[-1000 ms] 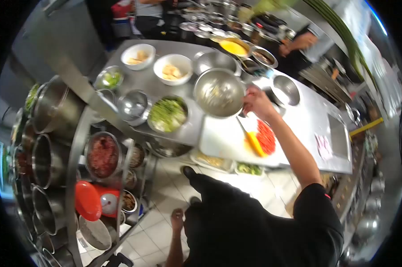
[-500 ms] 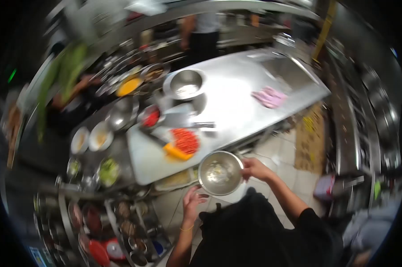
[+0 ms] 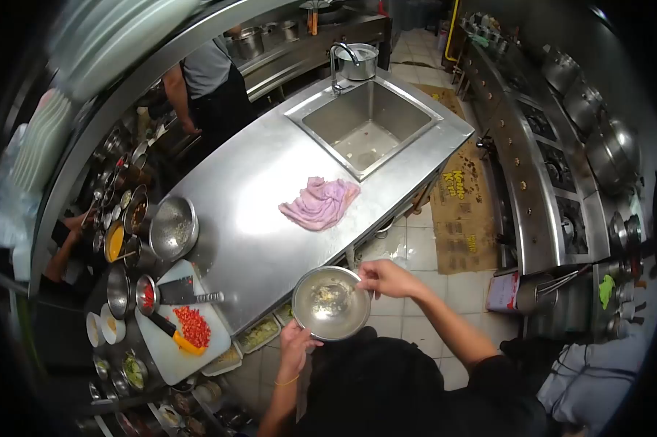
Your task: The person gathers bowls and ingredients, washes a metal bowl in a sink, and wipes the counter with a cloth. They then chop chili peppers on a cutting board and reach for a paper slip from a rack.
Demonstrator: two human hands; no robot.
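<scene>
In front of my body I hold a metal mixing bowl [image 3: 319,325] with pale bits stuck to its inside. My right hand [image 3: 388,280] grips its rim on the right. At the lower left, the fingers of my left hand [image 3: 297,348] are closed on the rim, partly hidden by the bowl. Beyond the bowl, a crumpled pink cloth [image 3: 319,204] lies on the steel worktop [image 3: 252,247]. To the left, a white cutting board [image 3: 161,358] carries chopped red pepper [image 3: 192,328], a yellow-handled knife [image 3: 188,345] and a cleaver [image 3: 186,293].
A sink [image 3: 361,131] with a tap [image 3: 335,65] is set into the far worktop end. Another metal bowl [image 3: 174,227] stands at left. Stoves [image 3: 539,175] line the right side. A person [image 3: 208,84] stands behind the worktop; another person's hand [image 3: 75,226] is at far left.
My view has turned right, bringing the sink into fuller sight. My left hand, open beside the bowl before, has closed on its rim. My right hand has kept its hold.
</scene>
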